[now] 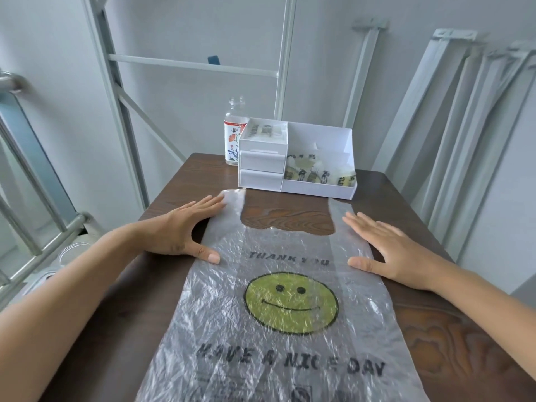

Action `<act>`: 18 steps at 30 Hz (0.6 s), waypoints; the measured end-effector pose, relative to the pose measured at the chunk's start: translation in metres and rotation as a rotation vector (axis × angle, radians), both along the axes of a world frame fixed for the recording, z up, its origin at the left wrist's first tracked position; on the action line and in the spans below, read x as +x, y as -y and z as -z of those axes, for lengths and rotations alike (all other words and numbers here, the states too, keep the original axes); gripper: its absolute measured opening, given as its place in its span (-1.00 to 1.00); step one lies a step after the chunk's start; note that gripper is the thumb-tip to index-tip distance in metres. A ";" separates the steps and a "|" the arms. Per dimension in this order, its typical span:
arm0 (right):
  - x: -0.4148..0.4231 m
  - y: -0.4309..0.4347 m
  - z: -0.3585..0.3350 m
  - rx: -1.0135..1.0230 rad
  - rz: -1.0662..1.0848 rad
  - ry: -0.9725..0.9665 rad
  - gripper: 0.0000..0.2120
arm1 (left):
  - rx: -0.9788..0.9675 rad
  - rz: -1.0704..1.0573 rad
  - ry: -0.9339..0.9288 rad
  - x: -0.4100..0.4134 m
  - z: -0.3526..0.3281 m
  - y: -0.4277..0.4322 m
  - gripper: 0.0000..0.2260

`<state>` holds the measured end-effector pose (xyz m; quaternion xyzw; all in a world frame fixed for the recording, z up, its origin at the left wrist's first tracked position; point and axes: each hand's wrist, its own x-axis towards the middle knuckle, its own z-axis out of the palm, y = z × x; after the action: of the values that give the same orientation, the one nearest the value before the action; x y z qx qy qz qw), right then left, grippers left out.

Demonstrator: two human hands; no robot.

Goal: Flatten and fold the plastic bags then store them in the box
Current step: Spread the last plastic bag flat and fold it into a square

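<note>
The bag [290,300] is spread face up on the tabletop [452,329], with its smiley print and lettering readable from the near side. Its long axis is laid straight away from the person, the bottom edge nearest and the two handles at the far end, toward the box [316,189]. The film is creased but largely flat. The left hand [185,227] is laid on the bag's left edge, with straight fingers [208,203] reaching along the left handle and the thumb pressed on the film. The right hand [385,248] is laid in mirror fashion on the right edge, its fingers [362,221] stretched flat by the base of the right handle. Nothing is gripped by either hand; both are flat and open-palmed. The bag is thus bracketed at its upper sides, both hands about equally near, and its body lies inward from the fingers and back toward the person. With both long edges under the hands, a lengthwise fold is judged the likely next move: one side would be carried across the short axis toward the other, and either hand is placed equally well to begin. The handle tips are close to the box front; whether it is touched cannot be told. Folded bags [319,173] are held in the box's right compartment and more in its top-left one. A bottle [233,134] is stood behind the box's left corner.
</note>
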<state>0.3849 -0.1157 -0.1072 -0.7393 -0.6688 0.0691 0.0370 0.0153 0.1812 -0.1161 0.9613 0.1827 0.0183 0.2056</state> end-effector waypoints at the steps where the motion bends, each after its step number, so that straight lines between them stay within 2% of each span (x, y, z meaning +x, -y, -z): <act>1: -0.001 0.002 0.000 0.029 0.014 -0.027 -0.06 | -0.072 -0.032 0.081 -0.003 -0.001 0.003 0.11; 3: -0.005 0.004 -0.001 0.091 0.077 -0.122 -0.06 | -0.189 -0.103 0.229 -0.006 -0.006 0.014 -0.15; 5: -0.017 0.001 -0.010 0.158 0.235 -0.312 -0.12 | -0.220 -0.191 0.342 0.000 -0.012 0.033 -0.41; 6: -0.029 -0.003 -0.018 0.179 0.321 -0.372 -0.17 | -0.199 -0.219 0.359 0.007 -0.015 0.046 -0.50; 8: -0.067 -0.014 -0.030 0.154 0.429 -0.365 -0.25 | -0.094 -0.236 0.283 0.027 -0.022 0.078 -0.58; 10: -0.112 -0.024 -0.030 0.064 0.443 -0.300 -0.27 | -0.023 -0.271 0.180 0.050 -0.020 0.115 -0.60; 12: -0.146 -0.026 -0.017 0.018 0.449 -0.233 -0.24 | 0.032 -0.393 0.103 0.063 -0.009 0.146 -0.65; 15: -0.160 -0.012 0.007 0.015 0.489 -0.085 -0.19 | 0.130 -0.455 -0.080 0.056 0.012 0.165 -0.31; 18: -0.146 0.004 0.014 -0.021 0.475 -0.013 -0.15 | 0.185 -0.467 -0.125 0.035 0.015 0.154 -0.24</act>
<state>0.2385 -0.1194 -0.1210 -0.8757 -0.4753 0.0700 0.0488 0.0499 0.0275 -0.1314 0.9071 0.4095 0.0223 0.0953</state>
